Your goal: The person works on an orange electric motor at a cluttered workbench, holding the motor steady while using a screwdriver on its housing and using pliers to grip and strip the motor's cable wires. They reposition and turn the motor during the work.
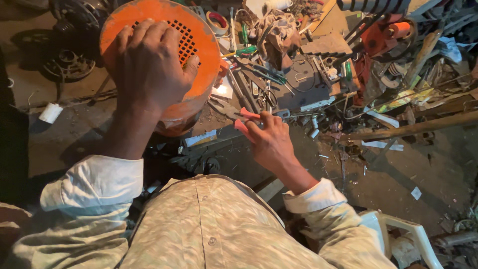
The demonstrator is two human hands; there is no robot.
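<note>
- The left hand [149,74] lies flat on top of the round orange cover [164,60], fingers spread across its perforated grille; the grip is pressed down on the cover to steady it, not curled around anything.
- The right hand [269,142] sits just to the right of the orange cover and a little below it, its grip pinched around the red handles of a pair of pliers [246,118].
- The metal nose of the pliers points left, toward the lower right edge of the cover, where the cover meets the body beneath it; I cannot tell whether the tip is touching anything there.
- As I judge it, the work is in mid-course: the cover sits on the body beneath it, not lifted off, and the tool is held ready at its edge.
- What is left appears to be whatever the pliers must do at that edge; no loosened part shows beside the cover.
- Right of the cover, a cluttered tabletop [318,74] carries loose tools, among them a green-handled screwdriver [244,51].
- A roll of tape [217,22] lies just right of the cover's top.
</note>
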